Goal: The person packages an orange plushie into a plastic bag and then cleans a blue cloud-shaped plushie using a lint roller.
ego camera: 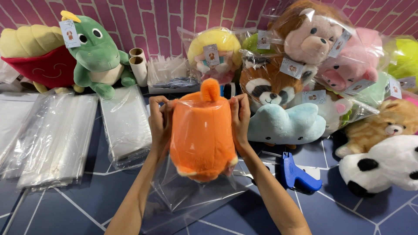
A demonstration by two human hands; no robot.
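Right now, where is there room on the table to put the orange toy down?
Bare table shows at the front left, below the clear bag stacks, and at the front right below the blue tagging gun. Behind the orange plush it is crowded with bagged toys and the green dinosaur.

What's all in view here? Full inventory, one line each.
orange plush: 1, orange, centre, inside clear bag
dinosaur plush: 1, green, back left, tagged
fries plush: 1, yellow and red, far left
bag stacks: several, clear, left on table
cardboard tubes: 2, beige, back centre
bagged plush: many, mixed colours, back right
whale plush: 1, pale blue, right of centre
panda plush: 1, white and black, right edge
tag gun: 1, blue, lower right
left hand: gripping bag's left side
right hand: gripping bag's right side
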